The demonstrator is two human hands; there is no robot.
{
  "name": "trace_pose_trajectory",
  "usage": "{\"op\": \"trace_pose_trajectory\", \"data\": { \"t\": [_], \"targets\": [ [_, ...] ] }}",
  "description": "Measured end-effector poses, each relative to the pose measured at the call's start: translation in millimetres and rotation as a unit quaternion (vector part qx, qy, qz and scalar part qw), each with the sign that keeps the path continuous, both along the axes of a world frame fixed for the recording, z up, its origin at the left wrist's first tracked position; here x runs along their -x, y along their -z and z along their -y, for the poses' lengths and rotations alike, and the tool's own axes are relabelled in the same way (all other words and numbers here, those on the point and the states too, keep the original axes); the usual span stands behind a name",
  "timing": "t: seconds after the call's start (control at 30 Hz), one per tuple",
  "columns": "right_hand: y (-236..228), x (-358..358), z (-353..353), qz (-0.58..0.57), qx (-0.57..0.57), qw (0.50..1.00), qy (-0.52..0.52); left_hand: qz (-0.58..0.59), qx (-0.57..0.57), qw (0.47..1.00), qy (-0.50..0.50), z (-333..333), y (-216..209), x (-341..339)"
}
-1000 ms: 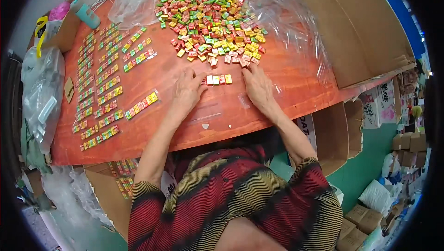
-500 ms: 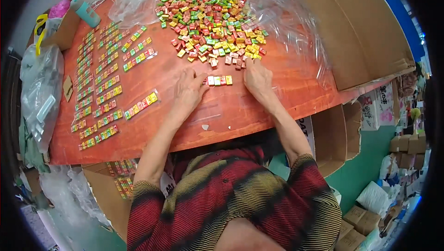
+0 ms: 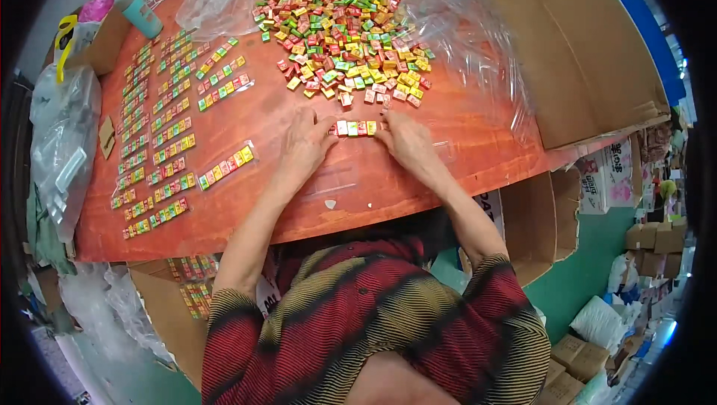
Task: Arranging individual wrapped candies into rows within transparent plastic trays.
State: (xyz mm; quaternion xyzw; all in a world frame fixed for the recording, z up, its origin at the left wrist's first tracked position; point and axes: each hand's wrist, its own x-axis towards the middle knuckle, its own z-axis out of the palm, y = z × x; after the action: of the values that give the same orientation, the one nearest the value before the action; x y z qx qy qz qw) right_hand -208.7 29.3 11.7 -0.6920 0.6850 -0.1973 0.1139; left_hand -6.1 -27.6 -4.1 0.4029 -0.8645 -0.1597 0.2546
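Note:
A short row of small coloured boxes, in red, white, green and yellow, lies on the red-brown table in front of me. My left hand has its fingers closed around the row's left end. At the right end is my right hand, its thumb and fingertips pinched in against the row; the end boxes are partly hidden by the fingers. Just beyond my hands spreads a large pile of loose small boxes. Flat clear plastic sleeves lie on the table nearer to me.
Several filled rows of boxes line the table's left side, with one separate row closer in. Clear plastic sheeting and a big cardboard box flank the pile on the right. A turquoise bottle stands far left.
My right hand has come from the pile's near edge back toward me, to the right end of the row. My left hand stays at the left end.

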Motion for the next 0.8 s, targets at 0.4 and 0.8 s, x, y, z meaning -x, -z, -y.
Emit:
{"op": "trace_pose_trajectory", "data": {
  "t": [0.4, 0.8],
  "targets": [
    [6, 20, 18, 0.035, -0.078, 0.988, -0.132, -0.008, -0.002, 0.999, 0.045, 7, 1, -3],
    [11, 1, 11, -0.020, 0.017, 0.991, -0.135, -0.012, 0.014, 0.999, 0.034, 3, 1, 8]
  ]
}}
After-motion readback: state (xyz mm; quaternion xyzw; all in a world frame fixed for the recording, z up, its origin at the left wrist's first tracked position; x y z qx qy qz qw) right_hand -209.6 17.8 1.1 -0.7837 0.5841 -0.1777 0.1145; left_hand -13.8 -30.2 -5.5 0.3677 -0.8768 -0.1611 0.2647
